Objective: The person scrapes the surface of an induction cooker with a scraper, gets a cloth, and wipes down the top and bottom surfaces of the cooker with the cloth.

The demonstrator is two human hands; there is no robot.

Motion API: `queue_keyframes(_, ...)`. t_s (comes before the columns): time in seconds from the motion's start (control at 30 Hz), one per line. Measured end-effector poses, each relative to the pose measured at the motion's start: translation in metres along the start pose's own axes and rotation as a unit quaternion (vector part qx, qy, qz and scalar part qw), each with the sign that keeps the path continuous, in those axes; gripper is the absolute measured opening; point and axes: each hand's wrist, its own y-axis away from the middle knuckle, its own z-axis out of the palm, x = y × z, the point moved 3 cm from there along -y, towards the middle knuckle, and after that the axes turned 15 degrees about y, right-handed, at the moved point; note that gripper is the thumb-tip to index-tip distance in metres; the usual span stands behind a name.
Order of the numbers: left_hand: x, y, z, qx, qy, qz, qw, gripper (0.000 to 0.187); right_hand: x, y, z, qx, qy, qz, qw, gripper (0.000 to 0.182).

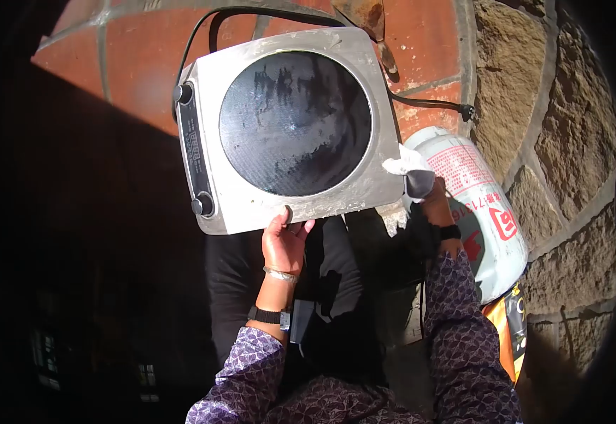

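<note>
A: What is the left hand [284, 249] doing?

B: It is clamping on the near edge of the electric cooker [251, 205]; the thumb is lying on top, and most fingers are hiding below.

A: And the right hand [436, 201]?

B: A white cloth [408, 169] is covering its fingers at the near right corner, so I cannot tell if they are closing on the metal or only touching. The cloth may also be a glove.

A: Where is the cooker being held?

B: It is facing up, in front of the person's dark-clothed legs [233, 297]. I cannot see if something is supporting it underneath.

A: How are you judging its weight?

B: I am expecting a stiff, moderately heavy body. The dark round plate [297, 124] is looking like glass, smooth and shining, so I am treating it as slippery and breakable.

A: Where are you advising to hold?

B: I am choosing the steel border, near and right, with fingers underneath. I am avoiding the knobs [200, 205] on the left side, because they may be turning or snapping.

A: Anything around?

B: A black cord [428, 103] is trailing on the far side, probably catching easily. A gas cylinder [488, 212] is lying on the right, near that corner.
</note>
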Motion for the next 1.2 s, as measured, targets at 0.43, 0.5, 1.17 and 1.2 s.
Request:
queue_keyframes(0.43,0.081,0.009,-0.012,0.120,0.012,0.206,0.971,0.072,0.090,-0.016,0.005,0.086,-0.201,0.190,0.957,0.041)
queue_keyframes(0.5,0.104,-0.005,-0.022,0.114,-0.020,0.218,0.969,0.062,0.094,-0.019,0.004,0.102,-0.151,0.203,0.962,0.045)
queue_keyframes(1.17,0.149,-0.121,-0.020,0.091,-0.111,0.081,0.986,0.051,0.114,-0.105,0.012,0.118,-0.049,0.271,0.954,0.065)
queue_keyframes(1.2,0.150,-0.124,-0.022,0.093,-0.109,0.079,0.987,0.051,0.105,-0.108,0.012,0.109,-0.012,0.284,0.953,0.068)
